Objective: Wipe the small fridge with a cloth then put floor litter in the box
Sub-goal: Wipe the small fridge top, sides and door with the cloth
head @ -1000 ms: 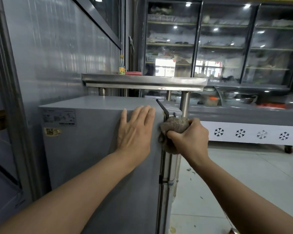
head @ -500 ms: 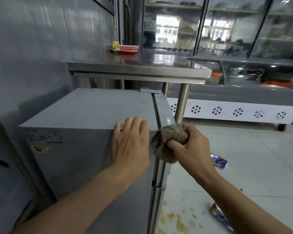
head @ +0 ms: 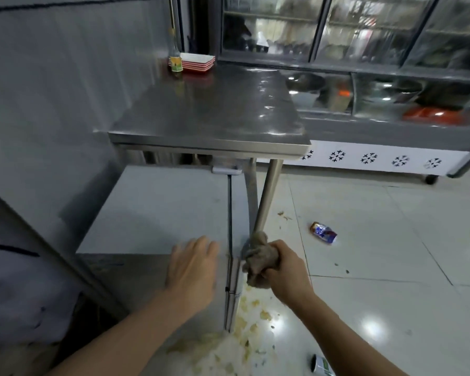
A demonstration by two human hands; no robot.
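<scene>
1. The small fridge (head: 158, 210) stands on the floor under the front part of the steel table (head: 215, 109), its grey top facing the camera and its door seam running down the near right corner
2. The cloth (head: 261, 260), a brownish wad, is bunched in the right hand (head: 285, 270), whose fingers curl tight round it; it presses on the fridge's front right corner, right by the door edge
3. The left hand (head: 193, 270) lies flat with straight fingers at the near edge of the fridge top, holding nothing and seemingly bracing the fridge
4. By my reading the wiping step is under way, not finished: the cloth is on the corner only, and nothing shows whether the top or the side is already clean
5. The second step looks untouched: a blue wrapper (head: 323, 232) lies on the floor tiles (head: 377, 240) to the right of the table leg, and a green and white packet (head: 322, 366) sits at the bottom edge of the view
6. Pale food scraps (head: 244, 321) are spread on the tiles at the fridge's near corner
7. No box is in view, so where the litter goes cannot be told
8. At the far left corner of the table top stand a bottle (head: 175, 59) and stacked red and white trays (head: 198, 62)
</scene>
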